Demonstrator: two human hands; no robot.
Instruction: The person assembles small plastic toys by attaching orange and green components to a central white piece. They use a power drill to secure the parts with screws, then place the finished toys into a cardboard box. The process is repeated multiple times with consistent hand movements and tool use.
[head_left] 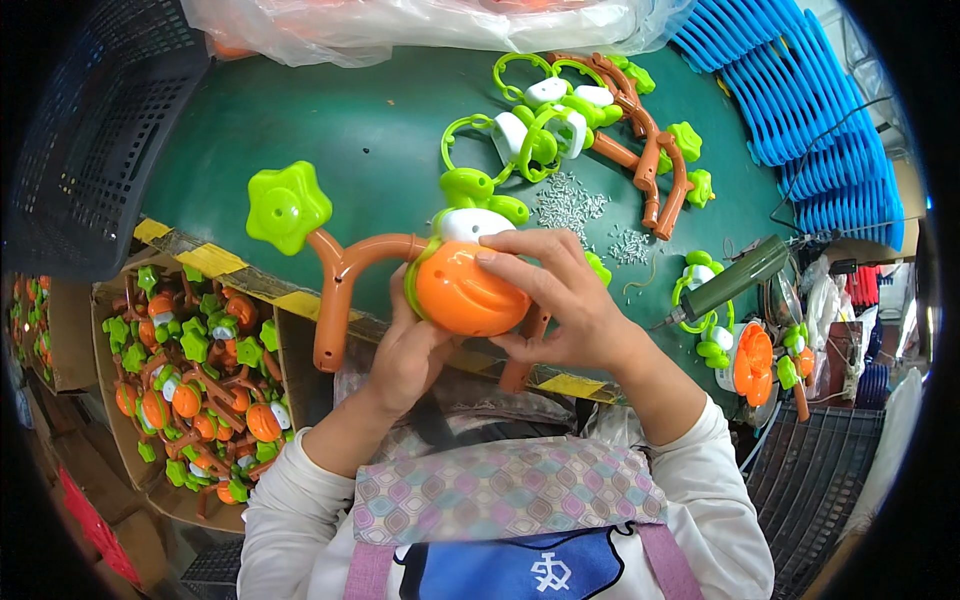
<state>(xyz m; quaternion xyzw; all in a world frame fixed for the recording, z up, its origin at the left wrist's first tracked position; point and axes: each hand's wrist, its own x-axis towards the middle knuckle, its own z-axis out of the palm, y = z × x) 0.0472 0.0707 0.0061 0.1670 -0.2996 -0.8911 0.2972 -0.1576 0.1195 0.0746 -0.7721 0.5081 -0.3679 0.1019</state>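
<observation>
Between my two hands is a plastic toy piece (pixel 466 292) with a ribbed orange shell, a white part and green leaf-like lobes on top. A brown forked branch (pixel 340 270) with a green star-shaped flower (pixel 289 209) at its tip runs through it to the left. My left hand (pixel 405 350) grips the piece from below at its left side. My right hand (pixel 565 305) holds its right side, with thumb and fingers pressed on the orange shell and near the white part. The inner side of the toy is hidden.
Beyond my hands lie green ring parts (pixel 520 135), brown branches (pixel 640 150) and piles of small metal screws (pixel 568 205). A green power screwdriver (pixel 740 280) hangs at right, near blue stacked racks (pixel 800 110). At left stand a dark crate (pixel 110 130) and a carton of toys (pixel 190 400).
</observation>
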